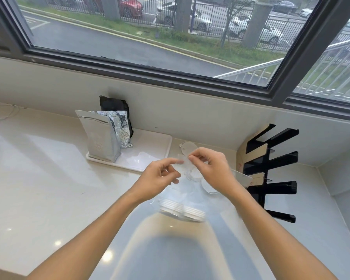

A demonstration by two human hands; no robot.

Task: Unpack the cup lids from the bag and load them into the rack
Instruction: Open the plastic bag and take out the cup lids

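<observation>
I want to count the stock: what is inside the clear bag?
Inside the clear bag lies a stack of white lids, on its side near the bottom. Glare and both hands hide the upper part, so a count is impossible.

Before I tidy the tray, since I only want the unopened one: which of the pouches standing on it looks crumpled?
The foil pouch in the middle, wedged between the smooth silver pouch in front and the black pouch by the wall.

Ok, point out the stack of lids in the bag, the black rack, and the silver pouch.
stack of lids (182, 210), head view, middle of the white stack.
black rack (271, 160), head view, a middle arm.
silver pouch (99, 138), head view, front face.
</observation>
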